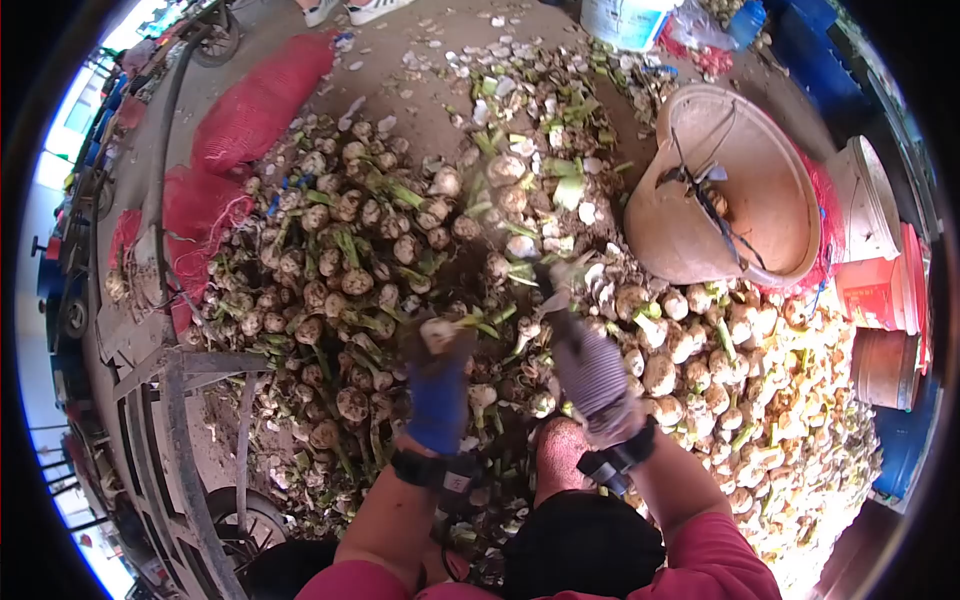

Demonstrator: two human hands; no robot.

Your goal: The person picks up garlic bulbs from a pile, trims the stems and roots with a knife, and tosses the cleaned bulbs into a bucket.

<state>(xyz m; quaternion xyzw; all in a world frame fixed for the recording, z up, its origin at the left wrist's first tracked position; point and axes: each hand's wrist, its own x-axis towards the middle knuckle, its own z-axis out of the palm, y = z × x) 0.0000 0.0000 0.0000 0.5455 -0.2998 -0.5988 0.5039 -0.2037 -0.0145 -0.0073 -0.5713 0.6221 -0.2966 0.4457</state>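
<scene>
My left hand point(437, 390), in a blue glove, is closed around a garlic bulb point(438, 335) with a green stalk pointing right. To its right is my right hand point(592, 372), in a grey striped glove with dark fingers. Those fingers look closed around something slim and dark, too blurred to name. Both hands are above the floor, between two heaps of bulbs. The left heap point(350, 285) is soil-stained with long green stalks; the right heap point(745, 400) is paler with short stalks. Cut stalks and peeled skins point(570, 190) litter the ground ahead.
A large tan tub point(650, 235) lies tipped at the right, with dark cords across its mouth. Buckets, including a red one point(880, 290), line the right edge. Red mesh sacks point(260, 105) and a metal frame point(175, 420) stand at the left. Another person's shoes point(375, 10) show at the top.
</scene>
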